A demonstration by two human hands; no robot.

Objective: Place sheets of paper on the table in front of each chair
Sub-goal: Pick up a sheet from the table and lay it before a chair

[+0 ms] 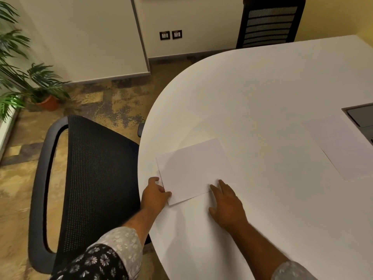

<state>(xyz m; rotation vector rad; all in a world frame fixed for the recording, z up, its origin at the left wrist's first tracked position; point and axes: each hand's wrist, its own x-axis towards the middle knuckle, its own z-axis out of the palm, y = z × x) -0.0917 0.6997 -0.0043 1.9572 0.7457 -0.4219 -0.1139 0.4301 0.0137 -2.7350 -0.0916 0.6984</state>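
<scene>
Sheet (193, 168) on desk (262, 87) before near chair (96, 178), close to the rim. Left grip (156, 191) pinches its corner; right grip (226, 201) released, flat, fingertips (221, 182) at the near edge. Risk: a left tug could skew it or slide it off the rim.

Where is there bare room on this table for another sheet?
The widest bare stretch of table lies before the far chair, beyond both sheets. A narrower lane runs between near sheet and right sheet. Crowded: around the near sheet, where left hand and right hand touch it, and by the dark panel.
</scene>
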